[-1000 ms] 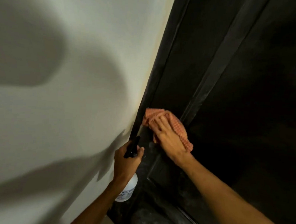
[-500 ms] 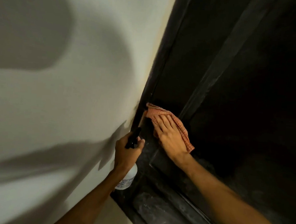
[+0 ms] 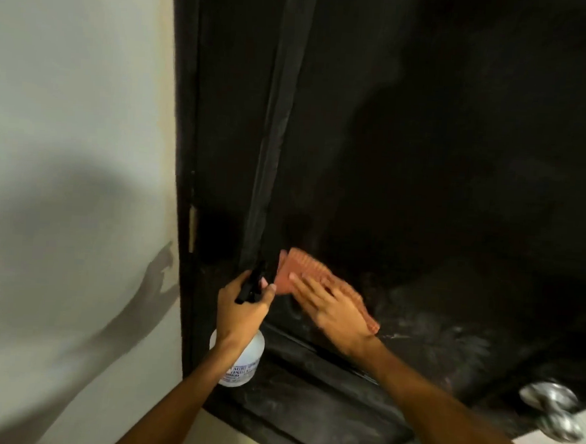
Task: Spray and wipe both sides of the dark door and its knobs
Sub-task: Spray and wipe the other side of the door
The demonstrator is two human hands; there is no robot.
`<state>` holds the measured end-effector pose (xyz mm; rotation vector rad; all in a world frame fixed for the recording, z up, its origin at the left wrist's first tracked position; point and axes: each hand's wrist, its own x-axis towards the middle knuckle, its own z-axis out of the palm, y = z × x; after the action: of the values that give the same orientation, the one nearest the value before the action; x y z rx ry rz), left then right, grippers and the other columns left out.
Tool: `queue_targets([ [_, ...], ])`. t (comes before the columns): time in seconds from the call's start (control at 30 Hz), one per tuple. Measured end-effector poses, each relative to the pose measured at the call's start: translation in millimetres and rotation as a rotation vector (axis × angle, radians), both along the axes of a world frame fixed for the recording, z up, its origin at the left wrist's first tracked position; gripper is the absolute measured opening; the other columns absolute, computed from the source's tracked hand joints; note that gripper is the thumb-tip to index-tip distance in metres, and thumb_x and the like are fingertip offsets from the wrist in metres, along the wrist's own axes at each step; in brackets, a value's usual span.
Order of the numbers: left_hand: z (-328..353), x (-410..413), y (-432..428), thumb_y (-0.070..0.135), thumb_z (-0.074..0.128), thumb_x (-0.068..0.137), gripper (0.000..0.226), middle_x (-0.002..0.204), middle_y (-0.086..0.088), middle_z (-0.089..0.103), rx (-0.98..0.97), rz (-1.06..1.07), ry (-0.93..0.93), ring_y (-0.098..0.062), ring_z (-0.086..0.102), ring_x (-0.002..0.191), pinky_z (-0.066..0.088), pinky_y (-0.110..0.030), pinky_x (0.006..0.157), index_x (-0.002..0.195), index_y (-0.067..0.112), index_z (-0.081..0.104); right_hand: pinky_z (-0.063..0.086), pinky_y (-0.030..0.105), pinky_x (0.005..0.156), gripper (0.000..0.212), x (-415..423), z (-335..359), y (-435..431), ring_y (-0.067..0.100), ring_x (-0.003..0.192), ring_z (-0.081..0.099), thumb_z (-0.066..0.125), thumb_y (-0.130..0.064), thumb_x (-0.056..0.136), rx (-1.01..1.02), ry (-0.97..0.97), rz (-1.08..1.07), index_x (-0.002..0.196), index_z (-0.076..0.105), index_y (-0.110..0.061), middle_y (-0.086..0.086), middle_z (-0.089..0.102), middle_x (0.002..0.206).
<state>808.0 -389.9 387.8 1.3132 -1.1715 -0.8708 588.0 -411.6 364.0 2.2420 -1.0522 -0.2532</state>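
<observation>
The dark door (image 3: 425, 161) fills the right of the head view, with pale wiping streaks on its lower panel. My right hand (image 3: 331, 310) lies flat with straight fingers, pressing an orange checked cloth (image 3: 302, 270) against the door. My left hand (image 3: 241, 308) grips the black trigger head of a white spray bottle (image 3: 245, 363), held upright just left of the cloth by the door's raised moulding. A shiny metal knob (image 3: 551, 399) shows at the lower right, with a second round part below it.
A pale wall (image 3: 77, 140) takes up the left side and carries the shadows of my arm and the bottle. The dark door frame (image 3: 183, 146) runs down between wall and door. A light floor strip (image 3: 237, 438) shows below.
The view has swung to the right, bringing the knob into sight. My right hand and the cloth have slid from the frame edge rightward onto the door panel. The bottle stays in my left hand.
</observation>
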Motion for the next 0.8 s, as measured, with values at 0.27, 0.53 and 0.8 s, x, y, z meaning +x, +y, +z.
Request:
queue_targets([
  [0.27,20,-63,13,0.008,0.078,0.088,0.015,0.071,0.005,0.07,-0.064,-0.148,-0.025,-0.002,0.069,0.074,0.047,-0.006,0.069,0.078,0.014,0.069,0.046,0.043,0.075,0.048,-92,62,54,0.038,0.115,0.049,0.051,-0.017,0.088,-0.44,-0.554,-0.183,0.134,0.068,-0.016,0.018,0.051,0.135],
  [0.53,27,-137,45,0.009,0.08,0.087,0.021,0.066,0.007,0.068,-0.138,-0.34,-0.092,-0.008,0.067,0.066,0.049,-0.013,0.065,0.072,0.015,0.066,0.06,0.046,0.07,0.08,-144,16,135,0.036,0.115,0.053,0.07,-0.006,0.069,-0.411,-1.006,-0.478,0.144,0.056,-0.029,0.012,0.05,0.131],
  [0.8,24,-212,77,0.018,0.083,0.086,0.027,0.065,0.007,0.067,-0.182,-0.508,-0.151,-0.008,0.067,0.064,0.053,-0.027,0.065,0.067,0.021,0.064,0.051,0.039,0.08,0.059,-185,46,159,0.029,0.105,0.062,0.073,0.002,0.085,-0.841,-1.376,-0.597,0.139,0.064,-0.02,0.009,0.062,0.129],
])
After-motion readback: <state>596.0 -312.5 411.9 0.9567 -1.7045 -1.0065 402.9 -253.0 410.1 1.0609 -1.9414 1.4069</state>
